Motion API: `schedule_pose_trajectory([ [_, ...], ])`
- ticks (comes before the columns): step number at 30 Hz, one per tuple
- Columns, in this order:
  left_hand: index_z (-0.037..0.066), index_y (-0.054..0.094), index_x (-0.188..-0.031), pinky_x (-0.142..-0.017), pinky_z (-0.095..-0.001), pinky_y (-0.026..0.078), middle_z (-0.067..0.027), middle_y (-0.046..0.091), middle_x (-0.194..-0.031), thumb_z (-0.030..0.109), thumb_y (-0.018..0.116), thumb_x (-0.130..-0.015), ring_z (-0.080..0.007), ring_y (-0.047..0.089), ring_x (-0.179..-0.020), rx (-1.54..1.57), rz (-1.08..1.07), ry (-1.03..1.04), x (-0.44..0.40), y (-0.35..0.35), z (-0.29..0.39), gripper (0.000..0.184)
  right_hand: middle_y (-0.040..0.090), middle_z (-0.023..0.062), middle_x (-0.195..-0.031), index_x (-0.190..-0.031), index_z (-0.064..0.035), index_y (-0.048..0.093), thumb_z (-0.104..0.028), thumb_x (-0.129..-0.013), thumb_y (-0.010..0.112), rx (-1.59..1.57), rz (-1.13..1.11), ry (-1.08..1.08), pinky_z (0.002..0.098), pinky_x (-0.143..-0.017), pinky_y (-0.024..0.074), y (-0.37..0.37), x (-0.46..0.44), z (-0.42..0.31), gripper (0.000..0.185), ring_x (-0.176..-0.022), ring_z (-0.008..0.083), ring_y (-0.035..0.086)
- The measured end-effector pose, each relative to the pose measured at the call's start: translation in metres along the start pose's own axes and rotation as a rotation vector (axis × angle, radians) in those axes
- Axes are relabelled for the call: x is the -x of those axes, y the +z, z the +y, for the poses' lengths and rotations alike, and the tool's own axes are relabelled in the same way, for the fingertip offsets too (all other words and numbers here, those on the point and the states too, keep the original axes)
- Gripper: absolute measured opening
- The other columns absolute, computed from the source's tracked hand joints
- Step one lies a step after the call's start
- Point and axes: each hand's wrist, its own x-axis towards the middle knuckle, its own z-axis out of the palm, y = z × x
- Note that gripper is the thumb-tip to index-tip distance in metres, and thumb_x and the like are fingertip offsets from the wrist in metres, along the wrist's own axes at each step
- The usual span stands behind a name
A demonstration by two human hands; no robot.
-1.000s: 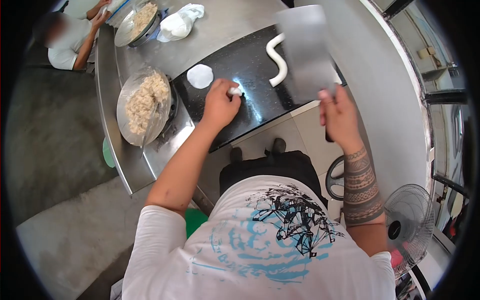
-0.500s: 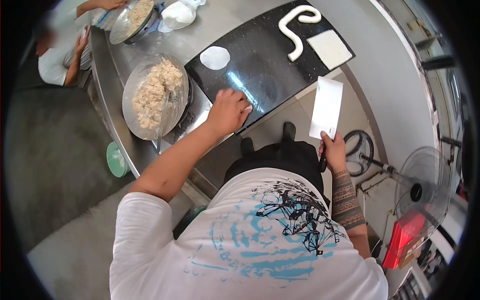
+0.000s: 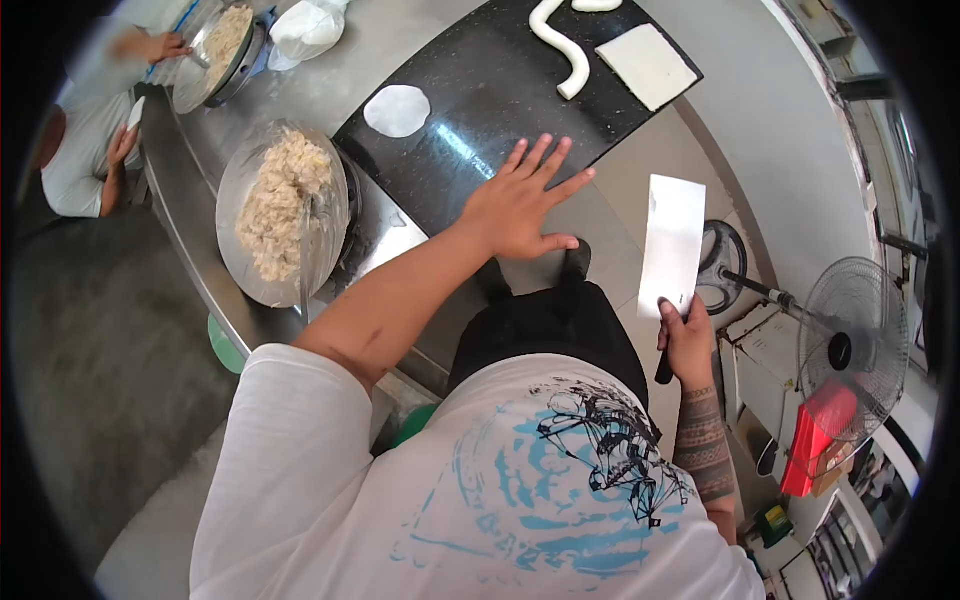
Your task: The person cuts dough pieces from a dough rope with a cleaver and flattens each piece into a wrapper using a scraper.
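My left hand (image 3: pixel 522 208) is spread open at the near edge of the black board (image 3: pixel 490 90), with nothing in it. My right hand (image 3: pixel 688 345) grips the dark handle of a cleaver (image 3: pixel 673 240), its wide blade pointing away from me, to the right of the board. On the board lie a thin round dough wrapper (image 3: pixel 397 111), a curved dough rope (image 3: pixel 563 52) and a flat pale square slab (image 3: pixel 648 67). Left of the board, a bowl (image 3: pixel 236 215) holds a chunky pale filling (image 3: pixel 283 205), with a utensil standing in it.
At the upper left a co-worker (image 3: pixel 88 165) reaches a hand to a second bowl of filling (image 3: pixel 222 45). A white plastic bag (image 3: pixel 308 28) lies nearby on the metal counter (image 3: pixel 190 230). A standing fan (image 3: pixel 850 345) is at my right, and a green container (image 3: pixel 226 345) is below the counter.
My left hand has moved right from the board's corner, and its curled fingers have spread; a small white bit at its fingertips is gone from sight. The cleaver has shifted slightly towards me.
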Motion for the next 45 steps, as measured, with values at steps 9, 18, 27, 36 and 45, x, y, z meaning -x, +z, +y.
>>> schedule_pose_trajectory([
  [9,0.02,0.03,-0.171,-0.131,-0.0596,0.017,-0.0281,0.02,-0.176,0.062,0.064,-0.097,-0.0496,0.02,-0.162,0.194,0.484,-0.306,0.001,-0.037,-0.065,0.092,0.076,0.0173,-0.108,-0.13,0.0023,0.066,-0.02,-0.092,0.082,0.369,-0.632,-0.281,0.0407,-0.09,0.0565,0.067,-0.099,-0.091,0.047,-0.098,0.0287,0.074],
  [18,0.031,0.037,-0.169,-0.128,-0.0683,0.018,-0.0226,0.023,-0.176,0.066,0.068,-0.09,-0.0502,0.024,-0.16,-0.03,-0.114,-0.02,0.019,-0.004,-0.015,0.091,0.075,0.0263,-0.107,-0.124,0.0009,0.062,-0.029,-0.086,0.089,0.467,-0.875,-0.352,0.0472,-0.09,0.0556,0.102,-0.115,-0.048,0.055,-0.103,0.0432,0.073],
  [27,0.029,0.034,-0.17,-0.124,-0.0733,0.02,-0.0234,0.024,-0.176,0.067,0.062,-0.094,-0.0488,0.025,-0.16,-0.214,0.064,-0.039,-0.015,-0.017,-0.057,0.089,0.071,0.0283,-0.094,-0.121,0.0017,0.055,-0.035,-0.087,0.087,0.743,-0.615,-0.571,0.0524,-0.08,0.0552,0.107,-0.15,-0.088,0.06,-0.094,0.0486,0.071],
  [36,0.031,0.034,-0.17,-0.126,-0.071,0.019,-0.0208,0.023,-0.177,0.072,0.062,-0.092,-0.0457,0.024,-0.162,-0.15,0.003,0.129,0.003,-0.007,-0.073,0.092,0.072,0.0295,-0.106,-0.12,0.0059,0.058,-0.035,-0.085,0.09,0.452,-0.634,-0.54,0.0524,-0.088,0.0557,0.123,-0.117,-0.066,0.063,-0.102,0.0474,0.072],
  [45,0.034,0.036,-0.169,-0.126,-0.0727,0.017,-0.0185,0.024,-0.177,0.075,0.064,-0.089,-0.0452,0.024,-0.161,-0.279,0.166,0.163,-0.054,-0.019,-0.091,0.094,0.073,0.0287,-0.103,-0.113,0.0045,0.06,-0.034,-0.084,0.09,0.651,-0.485,-0.504,0.0499,-0.086,0.0568,0.11,-0.153,-0.105,0.056,-0.099,0.0459,0.073],
])
